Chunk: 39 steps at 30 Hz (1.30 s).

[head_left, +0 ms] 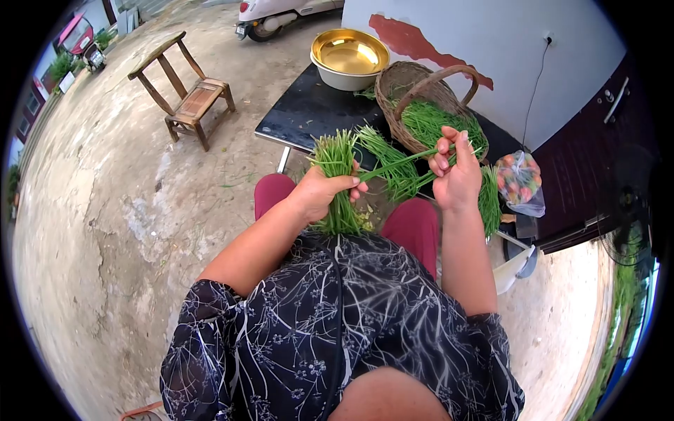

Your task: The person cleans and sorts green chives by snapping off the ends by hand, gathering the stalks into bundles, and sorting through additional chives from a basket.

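My left hand [326,191] is wrapped round an upright bundle of green stalks [334,156] above my lap. The pale cut ends point up and away from me. Between thumb and fingers of my right hand [455,163] are a few long green stalks [401,163], which stretch across to my left hand. Loose green stalks [387,151] lie on the near edge of the black table just beyond my hands. More green stalks fill a wicker basket [425,93] with an arched handle, past my right hand.
A gold basin [349,50] sits in a white tub [344,78] on the black table [298,112]. A bag of reddish fruit [519,179] is at the right, near a dark door [583,161]. A wooden chair [196,102] and a parked scooter [281,14] stand beyond.
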Tool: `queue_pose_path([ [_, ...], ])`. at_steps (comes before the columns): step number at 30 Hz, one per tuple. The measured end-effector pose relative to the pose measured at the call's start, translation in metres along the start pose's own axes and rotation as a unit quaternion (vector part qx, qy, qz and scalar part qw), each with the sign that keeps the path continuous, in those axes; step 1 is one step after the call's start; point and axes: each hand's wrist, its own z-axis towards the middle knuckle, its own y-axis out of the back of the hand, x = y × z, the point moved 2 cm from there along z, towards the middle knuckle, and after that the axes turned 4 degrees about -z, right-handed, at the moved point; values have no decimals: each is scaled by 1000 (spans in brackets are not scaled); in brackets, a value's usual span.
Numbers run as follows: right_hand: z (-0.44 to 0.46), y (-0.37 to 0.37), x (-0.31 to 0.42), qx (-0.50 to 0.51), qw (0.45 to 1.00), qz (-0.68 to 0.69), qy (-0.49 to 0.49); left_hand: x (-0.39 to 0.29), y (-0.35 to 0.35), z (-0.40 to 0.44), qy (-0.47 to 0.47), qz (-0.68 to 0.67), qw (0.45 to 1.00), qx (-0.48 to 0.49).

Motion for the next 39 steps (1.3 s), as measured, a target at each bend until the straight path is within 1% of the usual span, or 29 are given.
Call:
queue_pose_path([
  [2, -13, -15, 1, 16, 1000, -19, 17, 3, 6, 4, -8, -6, 1000, -11],
  [4, -32, -31, 1, 113, 972, -166, 123, 7, 15, 10, -23, -15, 997, -66],
  [5, -44, -42, 2, 142, 940, -246, 191, 10, 22, 15, -26, -15, 997, -67],
  [6, -57, -50, 6, 167, 896, -322, 256, 12, 30, 18, -29, -11, 994, -100],
  [7, -66, -56, 12, 192, 859, -368, 299, 13, 36, 19, -32, -8, 991, -133],
  [8, -69, -60, 16, 206, 834, -402, 318, 7, 33, 16, -34, -6, 990, -133],
  [10, -62, -61, 18, 197, 819, -453, 293, -1, 23, 5, -3, -42, 996, -78],
  [11, -53, -57, 17, 188, 791, -491, 314, -4, 19, 1, -1, -40, 996, -76],
  [12, -41, -52, 14, 179, 760, -528, 334, -6, 14, -2, -2, -54, 998, -34],
  [13, -36, -46, 8, 180, 759, -532, 329, -7, 10, -3, -3, -68, 998, 9],
  [14, -32, -40, 2, 182, 757, -537, 325, -7, 9, -3, -3, -68, 998, 11],
  [15, -28, -31, -8, 175, 859, -451, 166, -7, 7, -3, -12, -64, 997, 30],
  [16, -27, -26, -17, 162, 924, -346, 0, -7, 6, -4, -20, -60, 997, 47],
  [17, -30, -29, -17, 154, 914, -370, -63, -6, 5, -3, -19, -56, 997, 58],
  [19, -32, -39, -27, 164, 920, -357, 7, -5, 0, -4, -17, -50, 997, 62],
  [21, -34, -47, -32, 166, 931, -325, 18, -5, -4, -6, -15, -46, 997, 66],
  [23, -35, -51, -37, 175, 948, -256, -69, -4, -7, -7, 3, -16, 997, 81],
  [24, -34, -51, -40, 173, 948, -256, -70, -2, -6, -7, 4, -16, 997, 82],
  [26, -32, -48, -47, 150, 933, -321, -68, 2, -6, -6, -3, 12, 995, 103],
  [28, -30, -46, -50, 127, 941, -306, -66, 5, -6, -4, -1, 4, 996, 92],
  [30, -31, -49, -43, 116, 965, -213, -96, 4, -6, -5, 0, -4, 997, 80],
  [31, -32, -50, -41, 109, 973, -181, -91, 2, -6, -6, 11, -30, 998, 56],
  [32, -30, -47, -42, 109, 973, -182, -91, -1, -7, -6, 21, -56, 998, 33],
  [33, -27, -38, -42, 69, 974, -203, -73, -4, -7, -6, 24, -66, 998, -5],
  [34, -23, -30, -42, 28, 973, -224, -55, -4, -5, -4, 24, -66, 998, -4],
  [35, -20, -24, -41, 21, 977, -207, -48, -3, 2, -1, -7, -81, 995, -54],
  [36, -18, -14, -39, 6, 982, -168, -82, -2, 10, 3, -38, -95, 989, -103],
  [38, -14, -6, -34, -2, 985, -154, -78, 1, 34, 10, -67, -124, 970, -200],
  [39, -12, -3, -33, -5, 986, -149, -76, 3, 52, 15, -59, -136, 962, -231],
])
